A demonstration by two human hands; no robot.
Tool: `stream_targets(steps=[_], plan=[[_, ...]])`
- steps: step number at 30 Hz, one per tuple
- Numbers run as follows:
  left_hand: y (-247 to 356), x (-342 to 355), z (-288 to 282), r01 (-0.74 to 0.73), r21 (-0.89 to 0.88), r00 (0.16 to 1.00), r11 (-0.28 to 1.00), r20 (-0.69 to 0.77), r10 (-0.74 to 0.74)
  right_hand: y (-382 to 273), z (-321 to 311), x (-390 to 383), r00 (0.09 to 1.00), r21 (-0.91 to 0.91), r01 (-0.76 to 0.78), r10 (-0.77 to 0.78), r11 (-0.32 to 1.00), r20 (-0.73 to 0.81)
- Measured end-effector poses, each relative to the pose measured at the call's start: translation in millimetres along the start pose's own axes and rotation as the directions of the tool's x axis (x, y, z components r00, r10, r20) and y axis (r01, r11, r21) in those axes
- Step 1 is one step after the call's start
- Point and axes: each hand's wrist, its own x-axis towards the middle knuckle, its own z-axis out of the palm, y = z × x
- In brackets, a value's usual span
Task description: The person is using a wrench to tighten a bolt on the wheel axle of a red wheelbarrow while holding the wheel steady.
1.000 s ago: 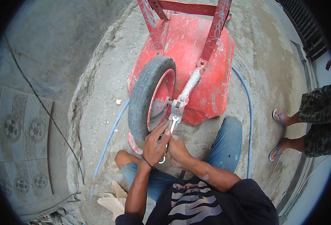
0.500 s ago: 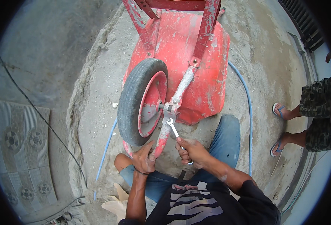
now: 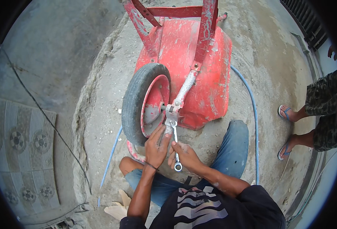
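An overturned red wheelbarrow point(image 3: 202, 84) lies before me, its paint scratched and its black-tyred wheel point(image 3: 129, 105) facing up on the left. A pale metal bracket point(image 3: 171, 114) joins the axle to the tubular frame point(image 3: 185, 89). My right hand point(image 3: 187, 155) is closed around a silver combination wrench point(image 3: 178, 166). The wrench's open end sits at a bolt on the bracket, and its ring end points toward me. Just left of the wrench, my left hand point(image 3: 155, 149) is wrapped round the frame tube below the bracket, partly hiding it.
A blue hose point(image 3: 253, 103) curves along the right side, with another stretch left of the wheel. At the right stands a person in flip-flops point(image 3: 286, 112). A black cable point(image 3: 42, 108) crosses the concrete at left, near patterned tiles point(image 3: 27, 152).
My left hand has moved up the tube toward the bracket. My right hand has swung the wrench leftward, so it now points more straight toward me, with its ring end exposed.
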Motion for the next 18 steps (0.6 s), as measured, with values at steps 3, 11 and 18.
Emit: stream_targets(steps=[3, 11, 18], plan=[[-1.8, 7.8, -0.5, 0.025, -0.007, 0.997, 1.0, 0.067, -0.024, 8.4, 6.9, 6.3, 1.0, -0.052, -0.005, 0.006, 0.999, 0.004], [20.5, 20.5, -6.9, 0.059, 0.252, 0.98, 0.966, 0.171, -0.104, 38.3, 48.6, 31.2, 0.879, -0.277, 0.217, -0.311, 0.936, -0.362], [24.7, 31.8, -7.4, -0.094, 0.435, 0.946, 0.895, 0.32, -0.056, 17.5, 47.8, 23.6, 0.969, 0.193, -0.02, 0.066, 0.981, -0.236]])
